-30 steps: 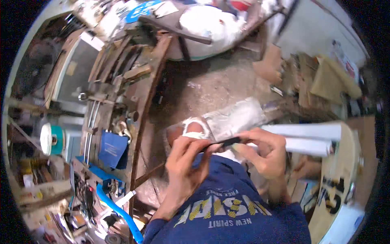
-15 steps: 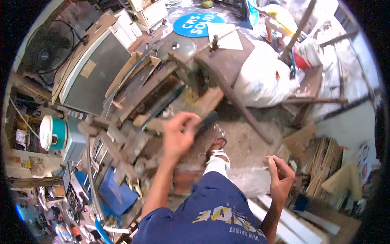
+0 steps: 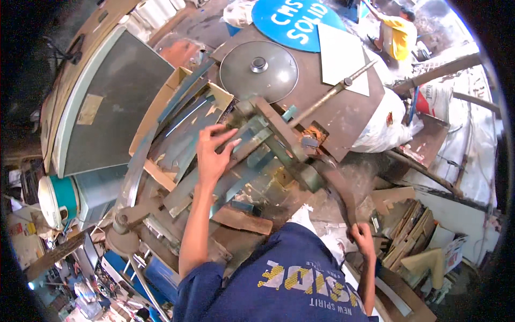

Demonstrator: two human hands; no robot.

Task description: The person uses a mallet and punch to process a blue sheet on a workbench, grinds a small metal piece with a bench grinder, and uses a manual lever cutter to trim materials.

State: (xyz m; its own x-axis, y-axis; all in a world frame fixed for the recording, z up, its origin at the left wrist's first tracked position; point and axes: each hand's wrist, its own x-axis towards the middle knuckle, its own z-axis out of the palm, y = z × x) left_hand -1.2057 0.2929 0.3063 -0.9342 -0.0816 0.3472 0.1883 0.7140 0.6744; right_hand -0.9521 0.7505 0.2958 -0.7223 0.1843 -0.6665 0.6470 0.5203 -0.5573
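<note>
My right hand (image 3: 363,239) is wrapped round the lower end of a long, curved brown metal lever (image 3: 343,198). That lever runs up to a heavy, worn metal lever machine (image 3: 284,142) at the centre, which looks like a hand shear. Over the machine's long bed (image 3: 182,196), just left of centre, is my left hand (image 3: 213,158). Its thumb and fingers are apart, with nothing visible between them. A thin rod (image 3: 327,99) with a small clamp reaches out from the machine's far side.
Behind the machine, a glass pot lid (image 3: 259,72), a blue lettered disc (image 3: 300,24) and a white sheet (image 3: 343,56) lie on a brown surface. An open cardboard box (image 3: 155,115) holds strips at left. Wood pieces (image 3: 405,228) are piled right. A person in yellow (image 3: 399,40) crouches far right.
The view has moved closer to the machine. My right hand has gone from a raised pinch to a grip on the lever. My left hand now hovers over the machine's bed.
</note>
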